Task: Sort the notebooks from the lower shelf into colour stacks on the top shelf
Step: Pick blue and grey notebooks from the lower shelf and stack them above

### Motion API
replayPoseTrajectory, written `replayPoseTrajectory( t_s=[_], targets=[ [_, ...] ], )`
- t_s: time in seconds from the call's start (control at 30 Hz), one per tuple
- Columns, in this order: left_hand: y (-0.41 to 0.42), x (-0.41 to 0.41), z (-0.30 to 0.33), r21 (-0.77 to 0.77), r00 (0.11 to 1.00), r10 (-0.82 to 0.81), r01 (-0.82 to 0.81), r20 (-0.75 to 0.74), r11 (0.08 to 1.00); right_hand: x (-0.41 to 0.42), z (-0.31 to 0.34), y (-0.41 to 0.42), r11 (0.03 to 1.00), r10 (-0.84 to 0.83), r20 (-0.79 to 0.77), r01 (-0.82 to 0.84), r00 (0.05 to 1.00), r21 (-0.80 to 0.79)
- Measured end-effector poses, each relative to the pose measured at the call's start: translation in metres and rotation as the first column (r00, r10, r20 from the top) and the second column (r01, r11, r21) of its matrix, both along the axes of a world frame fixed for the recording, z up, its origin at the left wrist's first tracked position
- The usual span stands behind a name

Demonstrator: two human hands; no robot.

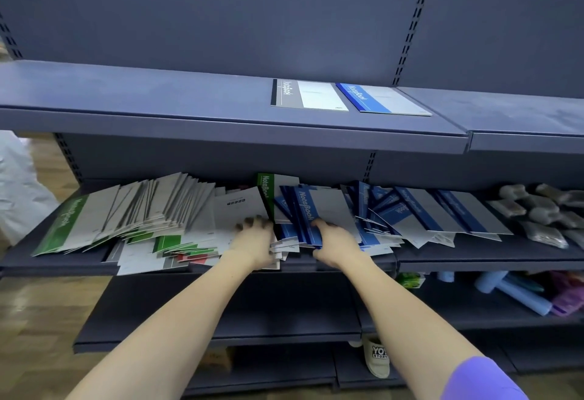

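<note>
Gripping blue notebooks [311, 213] with our right hand [331, 243] (left hand [254, 238] spread flat at nine o'clock), we risk toppling the loose pile [410, 219].

Far right of the lower shelf you've got grey-brown wrapped packets [537, 210], heaped. Shelf below, right: pale blue tubes [518, 297], purple pkgs [568, 298], small green box [410, 279]. Floor level: beige slipper [377, 358], wood flooring [38, 320].

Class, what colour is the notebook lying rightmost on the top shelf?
Blue and white: the notebook has a blue spine band and a white cover. Head view shows it.
</note>
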State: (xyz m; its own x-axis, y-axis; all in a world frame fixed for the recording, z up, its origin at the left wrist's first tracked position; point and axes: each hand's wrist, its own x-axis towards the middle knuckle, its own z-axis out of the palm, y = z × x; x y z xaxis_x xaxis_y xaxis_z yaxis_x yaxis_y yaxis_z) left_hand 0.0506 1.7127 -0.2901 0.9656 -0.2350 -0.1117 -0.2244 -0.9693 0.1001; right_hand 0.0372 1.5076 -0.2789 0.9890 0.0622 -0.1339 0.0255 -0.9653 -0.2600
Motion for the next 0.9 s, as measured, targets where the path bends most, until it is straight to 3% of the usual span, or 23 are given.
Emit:
replayPoseTrajectory(
  t_s=[0.23,0.5,0.73,0.9],
  targets=[
    [-0.011,-0.011,0.001,0.091,0.991,-0.081,0.071,0.110,0.993,-0.013,0.000,0.002,0.998,0.029,0.070,-0.026,0.997,-0.050],
    [-0.032,-0.048,0.008,0.014,0.987,-0.085,0.084,0.137,0.996,-0.050,0.012,-0.017,0.987,0.047,-0.001,-0.047,0.999,0.153],
    [-0.078,-0.109,0.027,0.011,0.985,0.001,-0.003,0.170,1.000,-0.104,0.030,-0.067,0.942,-0.009,0.025,0.000,1.000,0.337],
    [-0.109,-0.141,0.062,0.004,0.932,0.077,-0.083,0.354,0.997,-0.142,0.059,-0.105,0.931,-0.042,0.146,-0.014,0.988,0.364]
  ],
)
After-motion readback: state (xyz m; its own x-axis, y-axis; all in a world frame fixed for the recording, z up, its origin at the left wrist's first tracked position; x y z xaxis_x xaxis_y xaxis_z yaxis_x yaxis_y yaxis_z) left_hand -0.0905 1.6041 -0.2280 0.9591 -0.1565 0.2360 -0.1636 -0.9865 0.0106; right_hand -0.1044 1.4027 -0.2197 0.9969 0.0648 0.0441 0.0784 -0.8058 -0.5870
